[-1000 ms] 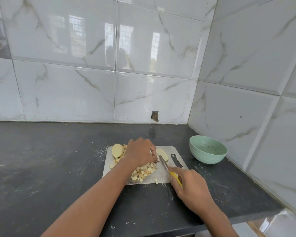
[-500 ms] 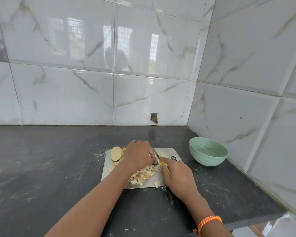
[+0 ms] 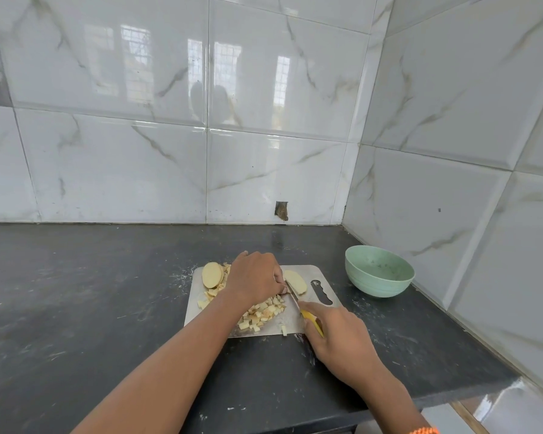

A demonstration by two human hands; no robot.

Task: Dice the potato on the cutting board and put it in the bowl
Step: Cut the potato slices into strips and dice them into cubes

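A steel cutting board (image 3: 311, 274) lies on the dark counter. My left hand (image 3: 254, 275) curls over a potato piece on the board; the piece is hidden under the fingers. My right hand (image 3: 339, 336) grips a knife (image 3: 295, 300) by its yellow handle, the blade down on the board beside my left fingertips. A pile of diced potato (image 3: 264, 313) lies at the board's near side. Round slices (image 3: 213, 275) sit at the board's left end, and one long slice (image 3: 295, 280) lies right of the blade. The green bowl (image 3: 378, 275) stands to the right.
The dark counter (image 3: 91, 308) ends in a front edge just below my right wrist. Tiled walls close the back and the right side, right behind the bowl. One dice piece (image 3: 284, 330) lies at the board's near edge.
My right hand has drawn the knife back toward me from its forward position half a second ago. My left hand stays on the potato piece.
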